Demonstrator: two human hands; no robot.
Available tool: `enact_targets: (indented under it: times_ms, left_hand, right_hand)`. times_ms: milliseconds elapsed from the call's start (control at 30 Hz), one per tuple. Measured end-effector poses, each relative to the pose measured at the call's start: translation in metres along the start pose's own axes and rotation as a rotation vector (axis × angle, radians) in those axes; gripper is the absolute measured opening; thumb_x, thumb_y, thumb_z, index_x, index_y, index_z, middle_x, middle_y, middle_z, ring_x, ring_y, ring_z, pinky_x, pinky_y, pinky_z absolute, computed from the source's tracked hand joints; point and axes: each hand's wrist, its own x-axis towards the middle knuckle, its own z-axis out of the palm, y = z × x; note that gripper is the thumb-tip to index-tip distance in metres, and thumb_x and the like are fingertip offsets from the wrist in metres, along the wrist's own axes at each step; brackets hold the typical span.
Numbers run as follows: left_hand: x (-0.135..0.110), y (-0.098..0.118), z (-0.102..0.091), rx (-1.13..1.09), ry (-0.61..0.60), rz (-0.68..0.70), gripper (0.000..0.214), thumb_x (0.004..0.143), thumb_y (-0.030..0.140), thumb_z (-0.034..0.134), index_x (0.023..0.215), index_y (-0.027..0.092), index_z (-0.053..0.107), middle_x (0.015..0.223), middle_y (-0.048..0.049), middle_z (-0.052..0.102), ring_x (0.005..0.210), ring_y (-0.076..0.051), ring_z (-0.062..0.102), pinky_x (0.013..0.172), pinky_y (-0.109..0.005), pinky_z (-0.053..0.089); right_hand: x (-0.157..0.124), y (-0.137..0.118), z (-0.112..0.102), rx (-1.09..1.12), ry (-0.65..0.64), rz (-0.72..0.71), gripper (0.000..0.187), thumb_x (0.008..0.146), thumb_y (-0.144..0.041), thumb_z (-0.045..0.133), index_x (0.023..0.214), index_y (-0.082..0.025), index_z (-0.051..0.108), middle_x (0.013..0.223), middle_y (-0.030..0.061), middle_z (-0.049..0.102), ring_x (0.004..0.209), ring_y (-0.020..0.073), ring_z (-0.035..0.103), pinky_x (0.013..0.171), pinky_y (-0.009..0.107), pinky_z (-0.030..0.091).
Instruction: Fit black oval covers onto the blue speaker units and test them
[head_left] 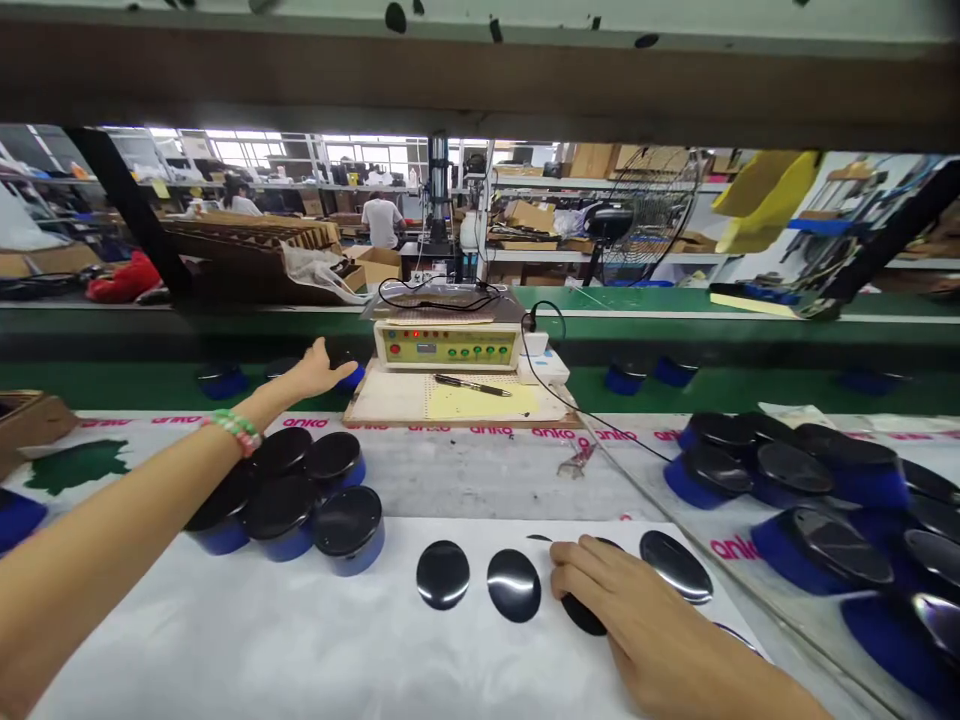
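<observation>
My left hand (319, 372) reaches to the green conveyor at the back left, its thumb raised apart from the fingers. Beside the fingertips, partly hidden by them, is a blue round container with a black top (354, 378). Below that forearm stands a cluster of such black-topped blue containers (349, 528). My right hand (600, 585) lies on a white sheet (315, 640), fingers curled over a black disc (583, 615) that they partly hide. Other glossy black discs (442, 575) lie in a row beside it, one of them (514, 585) just left of the fingers.
Many blue containers (821, 545) crowd the right side. A control box (450, 345) with lit buttons stands at the back; a pen (472, 386) lies on yellow paper before it. A cable (622, 432) crosses the table. Shelf framing hangs overhead; people work beyond the conveyor (465, 300).
</observation>
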Motion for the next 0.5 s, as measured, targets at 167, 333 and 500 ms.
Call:
enact_targets:
  times_ms: [167, 333, 500]
  left_hand:
    - [-0.081, 0.034, 0.009, 0.051, -0.103, 0.144, 0.055, 0.084, 0.055, 0.051, 0.129, 0.022, 0.052, 0.132, -0.0065, 0.058, 0.123, -0.029, 0.051, 0.111, -0.05, 0.026]
    - [-0.156, 0.072, 0.036, 0.162, -0.042, 0.313, 0.065, 0.067, 0.022, 0.074, 0.129, 0.022, 0.053, 0.112, -0.0108, 0.066, 0.119, -0.035, 0.053, 0.11, -0.062, 0.018]
    - [-0.177, 0.121, 0.073, -0.443, -0.115, 0.404, 0.09, 0.064, 0.021, 0.079, 0.139, 0.033, 0.03, 0.121, -0.0075, 0.049, 0.107, -0.021, 0.059, 0.091, -0.03, 0.051]
  right_hand:
    - [0.008, -0.001, -0.002, 0.033, -0.012, -0.01, 0.053, 0.056, -0.002, 0.053, 0.106, -0.018, 0.057, 0.12, 0.0085, 0.057, 0.103, 0.027, 0.052, 0.085, 0.04, 0.043]
    - [0.014, -0.004, -0.006, 0.023, -0.029, -0.036, 0.051, 0.052, -0.003, 0.054, 0.1, -0.018, 0.055, 0.109, 0.0073, 0.058, 0.094, 0.0254, 0.052, 0.075, 0.038, 0.043]
    - [0.016, -0.003, -0.004, -0.022, -0.001, -0.057, 0.048, 0.051, -0.002, 0.051, 0.097, -0.017, 0.054, 0.102, 0.008, 0.057, 0.091, 0.0254, 0.052, 0.071, 0.036, 0.042]
